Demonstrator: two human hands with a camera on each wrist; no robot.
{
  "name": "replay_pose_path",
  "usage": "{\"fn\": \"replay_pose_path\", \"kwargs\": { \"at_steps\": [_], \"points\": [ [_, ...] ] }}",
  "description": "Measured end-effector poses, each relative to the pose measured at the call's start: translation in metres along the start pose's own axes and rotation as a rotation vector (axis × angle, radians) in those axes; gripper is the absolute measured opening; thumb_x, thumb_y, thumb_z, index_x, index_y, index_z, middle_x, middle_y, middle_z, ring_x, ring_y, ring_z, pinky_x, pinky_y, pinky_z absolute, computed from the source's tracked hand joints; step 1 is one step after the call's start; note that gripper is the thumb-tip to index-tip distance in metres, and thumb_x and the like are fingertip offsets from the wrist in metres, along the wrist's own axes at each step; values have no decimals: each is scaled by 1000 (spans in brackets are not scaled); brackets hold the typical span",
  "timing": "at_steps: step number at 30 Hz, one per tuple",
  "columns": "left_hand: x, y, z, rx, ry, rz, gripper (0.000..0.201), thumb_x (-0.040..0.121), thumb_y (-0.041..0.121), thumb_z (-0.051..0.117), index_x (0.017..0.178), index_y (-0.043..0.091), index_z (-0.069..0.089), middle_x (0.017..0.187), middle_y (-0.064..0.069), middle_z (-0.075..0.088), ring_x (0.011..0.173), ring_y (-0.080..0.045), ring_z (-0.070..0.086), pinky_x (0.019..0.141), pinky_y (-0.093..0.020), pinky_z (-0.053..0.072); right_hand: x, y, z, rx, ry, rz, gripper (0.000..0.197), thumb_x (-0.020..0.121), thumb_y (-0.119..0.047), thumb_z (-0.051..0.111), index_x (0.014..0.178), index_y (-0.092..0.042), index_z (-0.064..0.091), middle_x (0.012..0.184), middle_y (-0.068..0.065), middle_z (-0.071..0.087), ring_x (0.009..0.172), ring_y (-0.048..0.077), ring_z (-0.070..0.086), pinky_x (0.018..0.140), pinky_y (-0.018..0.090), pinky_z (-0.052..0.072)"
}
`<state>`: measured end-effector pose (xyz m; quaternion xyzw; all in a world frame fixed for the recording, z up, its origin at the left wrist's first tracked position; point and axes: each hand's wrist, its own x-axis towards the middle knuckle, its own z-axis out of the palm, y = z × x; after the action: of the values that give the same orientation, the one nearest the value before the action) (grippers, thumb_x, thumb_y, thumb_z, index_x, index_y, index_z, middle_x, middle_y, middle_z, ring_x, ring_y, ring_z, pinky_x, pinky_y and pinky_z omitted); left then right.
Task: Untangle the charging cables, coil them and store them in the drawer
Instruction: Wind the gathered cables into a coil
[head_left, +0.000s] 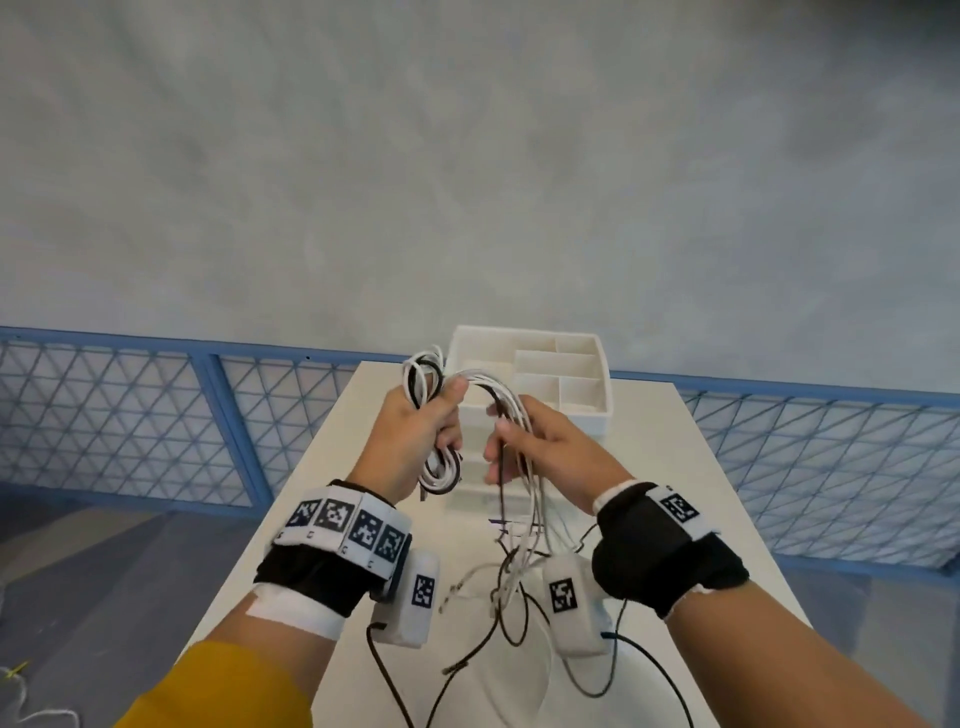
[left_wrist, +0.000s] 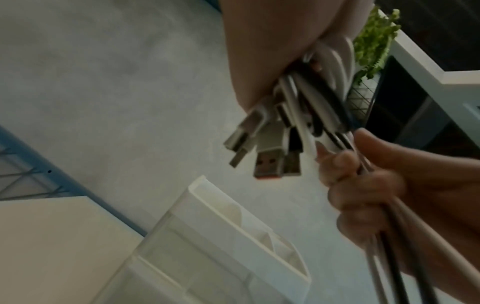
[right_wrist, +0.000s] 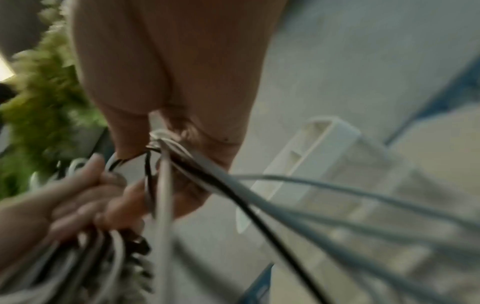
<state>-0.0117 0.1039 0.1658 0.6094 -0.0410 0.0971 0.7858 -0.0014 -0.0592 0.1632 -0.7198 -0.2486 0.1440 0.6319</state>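
Right wrist: blurred cables

An indoor recording or lab-like space was suggested: a white surface was set beside blue mesh fencing and grey flooring.

White counter, long and narrow, running away from the viewer. At its far end, a white drawer unit with divided compartments on top. Nearer, loose ends of black and white cables trailing on the surface.
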Motion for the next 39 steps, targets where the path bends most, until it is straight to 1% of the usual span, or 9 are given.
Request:
{"fn": "replay_pose_path", "kwargs": {
  "at_steps": [8, 12, 16, 18, 21, 29, 33, 37, 39],
  "points": [
    [5, 7, -2, -77, 179, 6, 29, 86, 24, 61, 61, 18, 48, 40, 9, 33, 39, -10, 33, 47, -24, 39, 0, 0, 10, 1, 146, -62, 25, 100, -23, 29, 91, -14, 51, 59, -6, 30, 44, 3, 32, 54, 25, 40],
    [-7, -6, 18, 32, 157, -100, 18, 76, 26, 69, 72, 12, 60, 53, 0, 56, 53, -16, 52, 52, -25, 47, 4, -13, 34, -479, 147, -211, 29, 99, -21, 30, 120, -12, 49, 75, -1, 62, 64, -4, 59, 61, 20, 45],
    [-5, -4, 20, 63, 144, -66, 22, 77, 25, 71, 71, 8, 57, 62, -7, 57, 62, -17, 61, 57, -25, 50, 4, -12, 45, -735, 76, -157, 49, 97, -13, 31, 145, -12, 18, 102, 24, 67, 88, 37, 63, 77, 40, 50],
    [-1, 2, 20, 79, 171, -26, 27, 81, 29, 67, 76, 3, 60, 66, -9, 59, 64, -18, 61, 59, -27, 51, 2, -11, 44, -721, 74, -179, 46, 95, -10, 36, 139, -9, 24, 95, 21, 66, 83, 32, 63, 69, 35, 46],
    [8, 14, 18, -23, 195, -29, 27, 87, 30, 59, 66, 13, 58, 55, 0, 59, 51, -13, 57, 57, -30, 49, -3, -5, 36, -496, 88, -166, 42, 90, -7, 49, 126, -15, 30, 73, -4, 59, 59, 1, 53, 57, 19, 38],
    [15, 36, 18, -237, 158, 45, 37, 91, 34, 51, 60, 16, 41, 40, 7, 36, 37, -10, 40, 48, -25, 45, -15, 30, 3, -706, -25, 113, 27, 72, -8, 64, 92, -21, 50, 76, -4, 52, 70, 16, 50, 63, 25, 41],
    [17, 35, 16, -317, 162, 82, 39, 92, 34, 50, 57, 19, 39, 40, 9, 36, 36, -7, 38, 48, -24, 44, -12, 39, -15, -813, 133, 144, 53, 70, -20, 73, 116, -19, 47, 113, 2, 48, 109, 23, 43, 90, 32, 40],
    [16, 39, 11, -383, 196, 136, 40, 93, 33, 48, 57, 20, 39, 39, 9, 35, 36, -6, 37, 47, -23, 44, -18, 52, -23, -1175, 239, 229, 92, 64, -42, 76, 138, -28, 24, 129, 3, 45, 117, 26, 44, 96, 41, 36],
    [18, 42, 6, -399, 210, 150, 41, 92, 35, 48, 56, 19, 38, 39, 9, 35, 37, -6, 37, 48, -23, 44, -25, 62, -30, -1086, 313, 314, 105, 59, -51, 77, 142, -29, 17, 130, 4, 43, 115, 28, 49, 94, 43, 43]
  ]
}}
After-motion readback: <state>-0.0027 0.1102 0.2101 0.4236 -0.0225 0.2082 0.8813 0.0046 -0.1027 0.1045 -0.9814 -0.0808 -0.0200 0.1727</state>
